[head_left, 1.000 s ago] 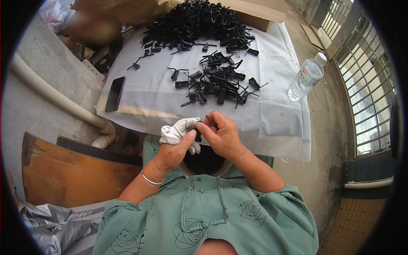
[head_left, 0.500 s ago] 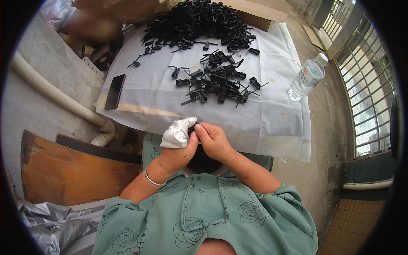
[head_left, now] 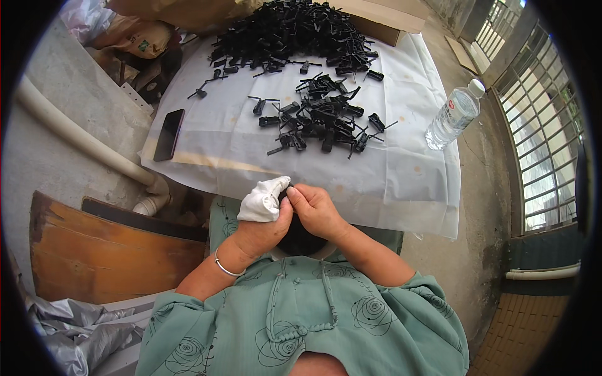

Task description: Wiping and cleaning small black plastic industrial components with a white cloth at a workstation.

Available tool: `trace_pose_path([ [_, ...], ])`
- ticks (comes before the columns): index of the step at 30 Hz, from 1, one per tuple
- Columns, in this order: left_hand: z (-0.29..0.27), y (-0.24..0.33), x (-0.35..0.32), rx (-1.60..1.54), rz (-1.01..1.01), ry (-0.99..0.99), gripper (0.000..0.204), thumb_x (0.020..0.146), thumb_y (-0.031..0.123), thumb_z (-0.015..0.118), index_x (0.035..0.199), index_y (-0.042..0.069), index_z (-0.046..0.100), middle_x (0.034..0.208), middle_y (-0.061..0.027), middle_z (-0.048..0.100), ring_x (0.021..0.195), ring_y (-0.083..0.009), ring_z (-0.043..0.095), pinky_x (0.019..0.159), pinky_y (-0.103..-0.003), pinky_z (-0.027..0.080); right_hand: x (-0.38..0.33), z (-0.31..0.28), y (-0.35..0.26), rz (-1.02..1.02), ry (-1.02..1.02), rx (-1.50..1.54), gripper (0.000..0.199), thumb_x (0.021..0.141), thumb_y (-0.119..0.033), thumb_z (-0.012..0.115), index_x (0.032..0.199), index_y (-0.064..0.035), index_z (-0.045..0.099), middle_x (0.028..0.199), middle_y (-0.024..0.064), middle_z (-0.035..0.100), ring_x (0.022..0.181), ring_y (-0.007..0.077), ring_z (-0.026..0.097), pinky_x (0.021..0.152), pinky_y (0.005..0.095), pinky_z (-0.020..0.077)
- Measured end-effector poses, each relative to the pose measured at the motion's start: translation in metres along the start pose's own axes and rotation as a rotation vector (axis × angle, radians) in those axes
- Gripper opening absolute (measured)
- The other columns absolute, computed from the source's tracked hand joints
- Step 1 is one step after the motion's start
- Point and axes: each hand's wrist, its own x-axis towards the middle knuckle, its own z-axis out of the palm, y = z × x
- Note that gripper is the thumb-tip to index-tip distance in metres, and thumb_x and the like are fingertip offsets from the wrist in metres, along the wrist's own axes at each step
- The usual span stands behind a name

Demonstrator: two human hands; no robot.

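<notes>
My left hand (head_left: 266,216), its fingers covered by a white cloth (head_left: 258,203), is closed on a small black plastic part (head_left: 285,190). My right hand (head_left: 313,208) meets it at the table's near edge, thumb and fingers pinched on the same part. Most of that part is hidden by the fingers and cloth. Beyond my hands lies a loose cluster of black plastic parts with thin arms (head_left: 326,116). Farther back rises a large heap of similar black parts (head_left: 295,37). Below my hands, a dark round opening with a pale rim (head_left: 323,252) shows in part.
White sheeting (head_left: 219,135) covers the table. A phone (head_left: 169,135) lies at its left edge, and a clear water bottle (head_left: 454,116) stands at the right. Behind the heap is a cardboard box (head_left: 376,28). A pale pipe (head_left: 81,135) and brown board (head_left: 106,250) are on the left.
My hands stay almost in place, both still on the black part, with only a slight shift of the fingers. The parts on the table have not moved.
</notes>
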Motion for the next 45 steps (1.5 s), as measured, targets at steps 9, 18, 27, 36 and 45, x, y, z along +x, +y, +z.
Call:
trace_pose_path([
  [9, -0.023, -0.007, 0.014, -0.7, -0.389, -0.113, 0.03, 0.087, 0.005, 0.052, 0.115, 0.002, 0.043, 0.088, -0.0034, 0.053, 0.071, -0.0073, 0.046, 0.064, -0.021, 0.042, -0.001, -0.021, -0.034, -0.065, -0.046, -0.296, 0.015, 0.088, -0.015, 0.054, 0.089, -0.0009, 0.06, 0.067, 0.001, 0.052, 0.062, 0.0071, 0.045, 0.057, 0.0232, 0.04],
  [18, -0.027, 0.006, 0.015, -0.693, -0.409, -0.298, 0.035, 0.088, 0.006, 0.041, 0.123, 0.004, 0.036, 0.088, -0.003, 0.05, 0.06, -0.005, 0.043, 0.053, -0.018, 0.038, 0.0, -0.024, -0.036, -0.388, 0.001, -0.337, 0.017, 0.078, -0.007, 0.066, 0.093, -0.0028, 0.06, 0.065, -0.0005, 0.054, 0.056, 0.0059, 0.044, 0.052, 0.0218, 0.0381],
  [27, -0.028, 0.012, 0.014, -0.707, -0.395, -0.36, 0.031, 0.086, 0.008, 0.041, 0.116, 0.003, 0.039, 0.095, -0.0018, 0.048, 0.071, -0.0042, 0.041, 0.06, -0.018, 0.037, -0.003, -0.015, -0.039, -0.141, -0.043, -0.066, 0.016, 0.086, -0.017, 0.058, 0.083, -0.0016, 0.052, 0.063, 0.0059, 0.048, 0.056, 0.0155, 0.044, 0.054, 0.0293, 0.039],
  [36, -0.017, 0.008, 0.006, -0.139, -0.036, -0.146, 0.025, 0.079, 0.002, 0.04, 0.103, -0.001, 0.046, 0.09, -0.013, 0.051, 0.083, -0.0238, 0.051, 0.078, -0.031, 0.042, 0.007, 0.002, -0.035, -0.196, -0.113, -0.333, 0.02, 0.089, -0.013, 0.051, 0.074, 0.0005, 0.051, 0.061, 0.014, 0.048, 0.053, 0.026, 0.043, 0.053, 0.0339, 0.0395],
  [45, -0.034, -0.021, 0.013, 0.124, 0.089, -0.377, 0.031, 0.082, 0.01, 0.053, 0.111, 0.001, 0.052, 0.105, -0.0174, 0.056, 0.098, -0.0299, 0.053, 0.087, -0.035, 0.042, 0.056, -0.014, -0.037, -0.326, 0.166, -0.739, 0.023, 0.085, -0.023, 0.057, 0.08, -0.0005, 0.053, 0.065, 0.0152, 0.056, 0.058, 0.032, 0.055, 0.054, 0.0389, 0.0436],
])
